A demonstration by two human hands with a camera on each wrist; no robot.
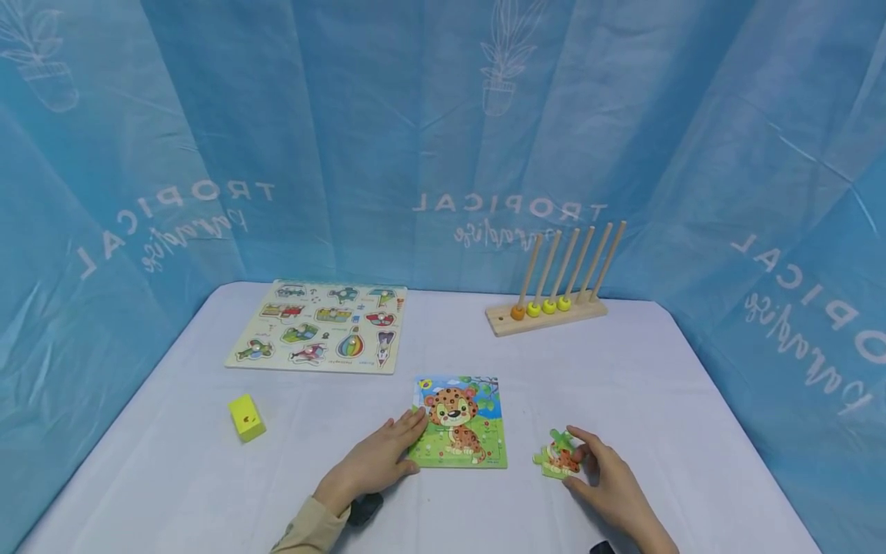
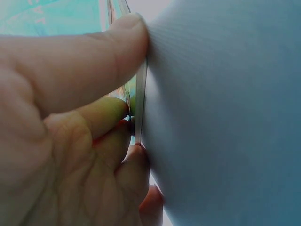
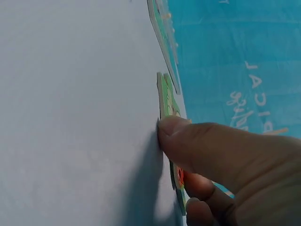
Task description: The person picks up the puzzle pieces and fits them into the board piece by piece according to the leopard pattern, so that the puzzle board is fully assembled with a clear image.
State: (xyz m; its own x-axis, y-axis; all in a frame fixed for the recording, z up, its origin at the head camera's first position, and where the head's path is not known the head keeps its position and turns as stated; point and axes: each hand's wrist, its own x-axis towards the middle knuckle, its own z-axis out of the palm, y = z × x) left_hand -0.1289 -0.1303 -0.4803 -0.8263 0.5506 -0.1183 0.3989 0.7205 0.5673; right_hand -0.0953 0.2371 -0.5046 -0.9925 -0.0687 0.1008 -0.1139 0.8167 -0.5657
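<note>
The left hand (image 1: pixel 381 454) is spread out in the lower middle of the frame. Its fingers lie on the left side of the cat puzzle (image 1: pixel 460 431), and its thumb is by the near left corner. Seen from the left wrist, the thumb touches the edge of the puzzle. The cat puzzle is flat on the white surface (image 1: pixel 311 469). It shows a spotted cat sitting on green grass, with blue sky behind.

The right hand (image 1: pixel 602 481) is in the lower right of the frame. It pinches some puzzle pieces (image 1: pixel 559 455) between its thumb and bent fingers. The pieces are green and orange with spots, and they sit low by the surface, to the right of the cat puzzle. I can't tell how many there are.

A yellow block (image 1: pixel 247 418) sits in the lower left part of the frame. Above it, left of the middle, is a big picture board (image 1: pixel 369 338) with planes and other rides. On the right, farther up, is a wooden stand (image 1: pixel 547 322) with six sticks. One orange bead (image 1: pixel 517 312) and three yellow beads (image 1: pixel 549 306) are on it. A blue curtain (image 1: pixel 443 115) hangs behind.
</note>
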